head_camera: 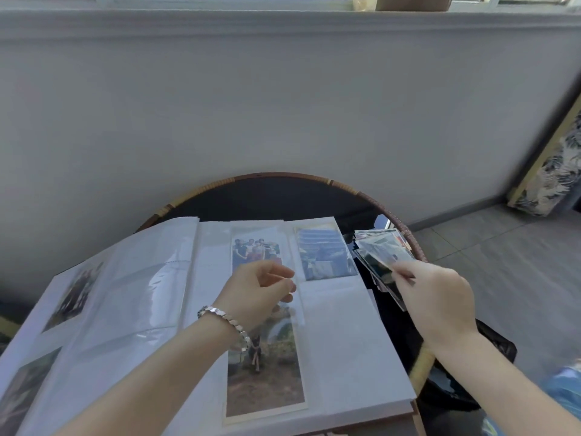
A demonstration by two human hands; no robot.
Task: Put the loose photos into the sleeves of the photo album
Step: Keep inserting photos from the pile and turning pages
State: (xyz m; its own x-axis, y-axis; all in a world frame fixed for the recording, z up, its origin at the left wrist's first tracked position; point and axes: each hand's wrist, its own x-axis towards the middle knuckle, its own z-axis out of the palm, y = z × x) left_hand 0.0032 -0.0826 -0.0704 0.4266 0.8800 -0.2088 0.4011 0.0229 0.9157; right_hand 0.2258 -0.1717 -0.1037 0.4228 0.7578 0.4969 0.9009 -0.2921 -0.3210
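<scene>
Round wicker-rimmed table [371, 198], grey wall behind. Nearest: open album [345, 357], 3 photos sleeved on the right page. Left hand [261, 284] over the page, fingers loosely curled; cannot tell if it holds a sleeve. Right hand [437, 297] pinches top photo [388, 251] of loose stack [366, 239]. Next: open an empty sleeve, slide the photo in.

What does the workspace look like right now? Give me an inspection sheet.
Surface: round table, woven rim, dark top.
Job's things: album lies open with some sleeves filled; stack of loose photos to its right.
Clutter: dark thing at the table's right edge, unclear what it is.
Hands: left hand over the right page, fingers curled, grip unclear; right hand pinches the top photo of the stack.
Cables: nothing seen.
Surroundings: grey wall, tiled floor, patterned cushion at right.
</scene>
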